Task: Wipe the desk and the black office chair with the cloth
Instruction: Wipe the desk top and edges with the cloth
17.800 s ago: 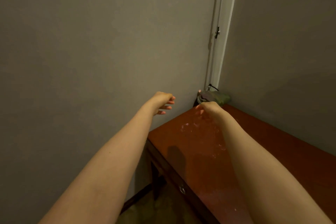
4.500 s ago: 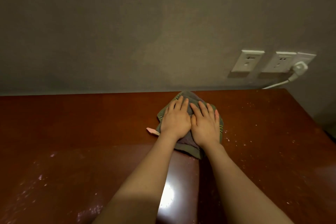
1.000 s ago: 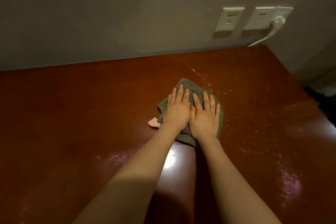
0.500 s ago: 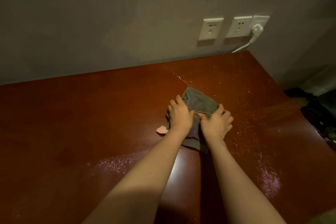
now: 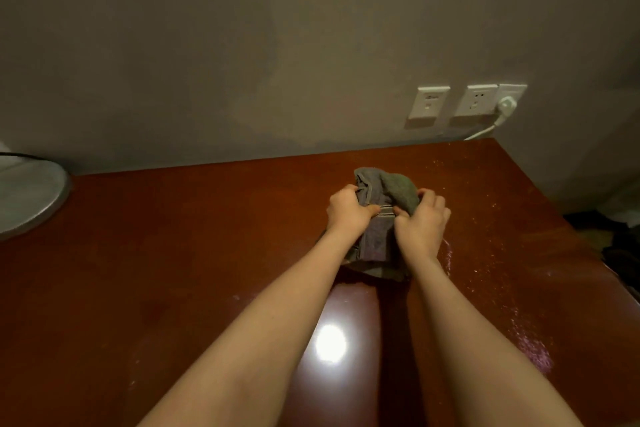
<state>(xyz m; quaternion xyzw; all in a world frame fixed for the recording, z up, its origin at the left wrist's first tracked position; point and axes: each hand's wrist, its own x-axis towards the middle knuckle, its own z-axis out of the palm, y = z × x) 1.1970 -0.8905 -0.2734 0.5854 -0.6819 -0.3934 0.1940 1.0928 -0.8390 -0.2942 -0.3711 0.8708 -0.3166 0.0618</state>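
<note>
cloth [image 5: 384, 191] grey-green, bunched, on the desk [image 5: 173, 253] right of centre and closer to the far edge than the near one. its lower part lies flat on the wood and its upper part is pulled up into a hump between my hands. a striped band shows in the gap between my thumbs.

left hand [image 5: 348, 210] grips the cloth's left side, fingers curled over the top of the fold, thumb pointing right along the band. right hand [image 5: 420, 222] grips the right side, fingers wrapped round the greener fold, thumb tucked in toward the left. both are clamped on the cloth with the backs of the hands up. thumbs almost meet, cannot tell if they touch.

both forearms are bare and come up from the near edge, converging on the cloth. the left one slants in from the near left, the right one runs steeper. wrists roughly straight.

desk is glossy red-brown, with a bright light spot [image 5: 330, 343] reflected between my forearms and white specks [image 5: 502, 236] across the right part. grey wall [image 5: 242, 45] behind. two white sockets [image 5: 428, 102] on the wall at far right, with a white plug [image 5: 506, 104] just beside them and its cable [image 5: 481, 132] dropping toward the desk's far right corner. round pale object [image 5: 27, 198] at far left, cropped. dark stuff [image 5: 620, 239] off the right side, too dim to tell.
</note>
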